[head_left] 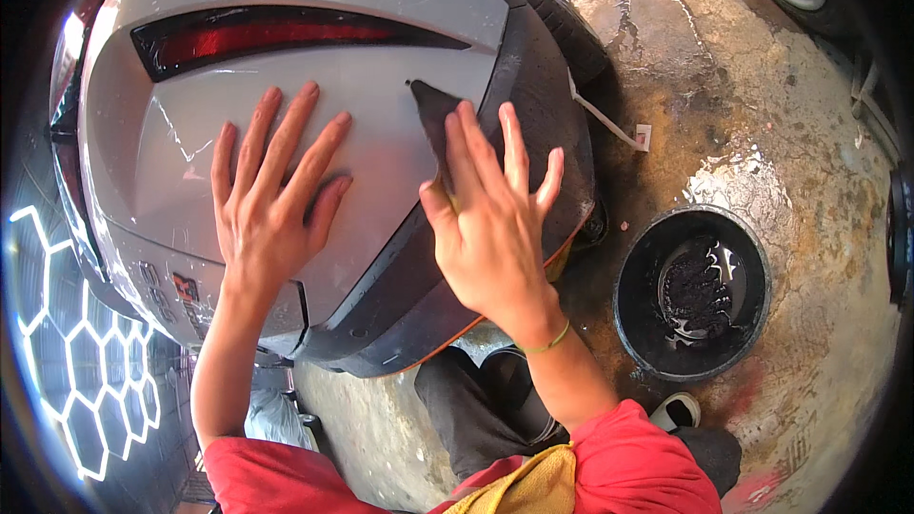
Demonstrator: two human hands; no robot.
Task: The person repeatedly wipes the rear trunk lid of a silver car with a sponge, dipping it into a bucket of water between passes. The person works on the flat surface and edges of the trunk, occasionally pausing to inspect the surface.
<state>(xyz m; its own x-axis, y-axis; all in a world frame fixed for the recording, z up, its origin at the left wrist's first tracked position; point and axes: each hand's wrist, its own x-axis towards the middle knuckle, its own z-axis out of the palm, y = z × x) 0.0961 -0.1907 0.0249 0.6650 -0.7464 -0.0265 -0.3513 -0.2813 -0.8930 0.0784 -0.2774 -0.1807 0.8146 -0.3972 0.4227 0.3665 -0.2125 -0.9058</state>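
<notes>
The silver-grey rear corner of a car [371, 162] fills the upper left, wet in places. My left hand [270, 205] lies flat on the painted panel below a red reflector light [276, 36], fingers spread and holding nothing. To its right, my right hand [497, 228] presses a thin dark sheet of sandpaper [434, 112] against the panel near its black lower trim. The sheet's pointed upper part sticks out past the fingers and thumb; the rest is hidden under the hand.
A black bucket [628, 276] holding dark water stands on the wet, stained concrete floor [809, 324] to the right. A car tire [562, 19] is beyond the bumper. A yellow cloth [524, 485] hangs at my front. Hexagonal lights glow at left.
</notes>
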